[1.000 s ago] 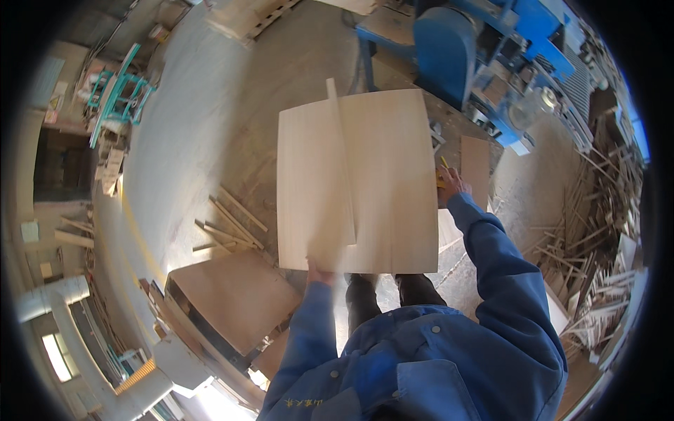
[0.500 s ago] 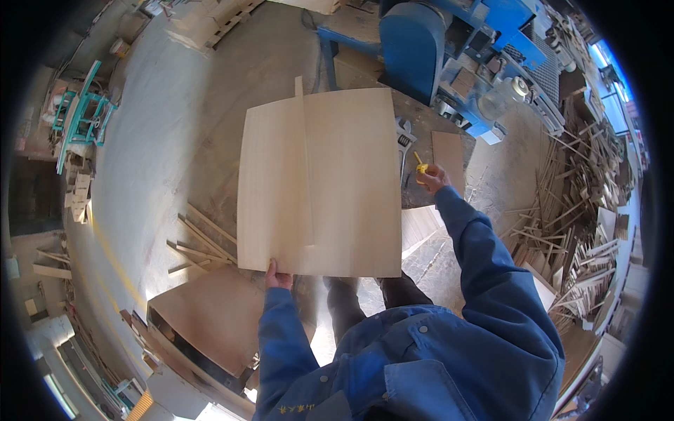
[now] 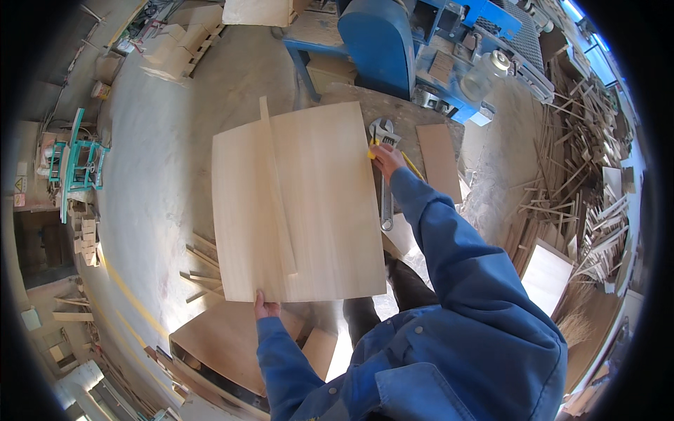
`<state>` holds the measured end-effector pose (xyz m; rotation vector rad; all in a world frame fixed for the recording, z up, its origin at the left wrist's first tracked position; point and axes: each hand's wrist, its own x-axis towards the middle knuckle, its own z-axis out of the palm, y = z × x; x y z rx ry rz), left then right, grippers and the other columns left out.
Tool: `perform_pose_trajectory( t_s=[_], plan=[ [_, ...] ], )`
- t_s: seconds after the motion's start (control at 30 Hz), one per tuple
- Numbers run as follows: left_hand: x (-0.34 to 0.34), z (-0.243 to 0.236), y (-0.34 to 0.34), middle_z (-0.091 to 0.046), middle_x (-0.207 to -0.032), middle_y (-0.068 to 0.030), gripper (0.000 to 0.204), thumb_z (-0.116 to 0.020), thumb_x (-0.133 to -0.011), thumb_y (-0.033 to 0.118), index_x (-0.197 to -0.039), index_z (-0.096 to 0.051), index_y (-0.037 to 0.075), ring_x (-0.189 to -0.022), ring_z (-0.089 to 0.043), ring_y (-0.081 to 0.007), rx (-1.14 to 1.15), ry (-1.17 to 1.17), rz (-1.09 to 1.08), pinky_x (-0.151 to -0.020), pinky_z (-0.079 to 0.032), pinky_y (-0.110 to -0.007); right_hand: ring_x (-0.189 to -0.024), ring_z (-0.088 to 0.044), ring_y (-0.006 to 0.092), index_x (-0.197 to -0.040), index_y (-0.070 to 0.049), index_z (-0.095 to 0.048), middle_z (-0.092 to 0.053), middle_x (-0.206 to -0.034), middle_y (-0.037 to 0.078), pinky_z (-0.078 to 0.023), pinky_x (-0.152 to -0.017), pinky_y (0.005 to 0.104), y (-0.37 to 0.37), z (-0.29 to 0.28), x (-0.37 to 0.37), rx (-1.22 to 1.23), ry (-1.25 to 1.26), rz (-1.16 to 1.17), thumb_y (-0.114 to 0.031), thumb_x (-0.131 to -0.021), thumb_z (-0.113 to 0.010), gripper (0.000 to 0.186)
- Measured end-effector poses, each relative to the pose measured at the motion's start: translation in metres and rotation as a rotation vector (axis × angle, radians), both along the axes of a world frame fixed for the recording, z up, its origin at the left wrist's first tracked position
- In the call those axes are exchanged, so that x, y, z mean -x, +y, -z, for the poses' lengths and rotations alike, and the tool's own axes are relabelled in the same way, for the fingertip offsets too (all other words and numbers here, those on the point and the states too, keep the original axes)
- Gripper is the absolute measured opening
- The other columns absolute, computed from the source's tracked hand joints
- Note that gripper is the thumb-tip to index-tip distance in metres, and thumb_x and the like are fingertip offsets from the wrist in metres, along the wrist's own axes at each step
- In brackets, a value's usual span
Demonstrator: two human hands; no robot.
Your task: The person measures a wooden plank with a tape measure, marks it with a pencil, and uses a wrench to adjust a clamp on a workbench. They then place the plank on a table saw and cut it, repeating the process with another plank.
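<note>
My left hand (image 3: 267,306) grips the near edge of a pale wooden panel (image 3: 330,210), fingers closed on it. Lying along the panel is a thin wooden strip (image 3: 276,184), its far end poking past the edge. My right hand (image 3: 386,160), closed, holds a yellow tape measure (image 3: 373,147) at the panel's right edge. Beside it, a large adjustable wrench (image 3: 386,210) lies partly behind that hand, and a brown board (image 3: 437,161) rests on the worn bench (image 3: 406,105).
Blue machinery (image 3: 372,49) stands at the far side. Scrap wood (image 3: 590,175) is piled to the right, loose sticks (image 3: 201,281) lie left of the panel, and a brown sheet (image 3: 221,340) sits at near left. A teal frame (image 3: 78,165) and boxes on a pallet (image 3: 179,45) are farther off.
My right hand has moved left with the tape measure to the panel's edge, beside the wrench. The panel and my left hand sit farther left and lower in the view.
</note>
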<state>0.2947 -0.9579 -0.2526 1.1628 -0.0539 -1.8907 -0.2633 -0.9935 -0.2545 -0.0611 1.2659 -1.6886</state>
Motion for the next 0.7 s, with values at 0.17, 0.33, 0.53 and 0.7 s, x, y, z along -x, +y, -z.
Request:
perform_pose_trajectory(
  t_s=[0.17,0.33,0.53,0.7],
  plan=[
    [0.024,0.004,0.015,-0.06,-0.118,-0.0108,0.033,-0.059,-0.089,0.016,-0.119,-0.053,0.004,-0.107,-0.06,-0.0236,0.086,0.07,-0.015,-0.086,-0.054,-0.04,-0.091,-0.059,0.0151,-0.104,-0.001,-0.059,-0.06,-0.096,0.005,-0.045,-0.084,0.0272,-0.019,0.007,0.026,-0.261,0.331,-0.061,-0.023,-0.079,-0.068,0.035],
    [0.065,0.016,0.028,-0.06,-0.118,-0.0103,0.032,-0.061,-0.088,0.016,-0.117,-0.054,0.004,-0.107,-0.059,-0.0232,0.067,0.169,-0.014,-0.086,-0.054,-0.039,-0.069,-0.058,0.013,-0.088,-0.002,-0.065,-0.061,-0.076,0.004,-0.045,-0.063,0.0262,-0.016,0.003,0.045,-0.073,0.192,0.061,-0.029,-0.074,-0.071,0.031],
    [0.107,0.03,0.048,-0.061,-0.117,-0.0086,0.031,-0.061,-0.088,0.015,-0.116,-0.055,0.005,-0.105,-0.06,-0.0219,-0.001,0.19,-0.041,-0.084,-0.054,-0.038,-0.068,-0.057,0.0131,-0.088,-0.002,-0.063,-0.06,-0.076,0.003,-0.045,-0.062,0.0259,-0.015,-0.013,0.064,-0.049,0.168,0.129,-0.026,-0.074,-0.072,0.03],
    [0.117,0.038,0.061,-0.061,-0.116,-0.0083,0.03,-0.061,-0.088,0.016,-0.115,-0.055,0.006,-0.105,-0.06,-0.0222,-0.064,0.153,-0.098,-0.081,-0.054,-0.037,-0.085,-0.06,0.0146,-0.102,0.001,-0.058,-0.063,-0.091,0.007,-0.046,-0.073,0.0266,0.005,-0.025,0.066,-0.178,0.586,-0.083,-0.02,-0.072,-0.073,0.04]
  ],
)
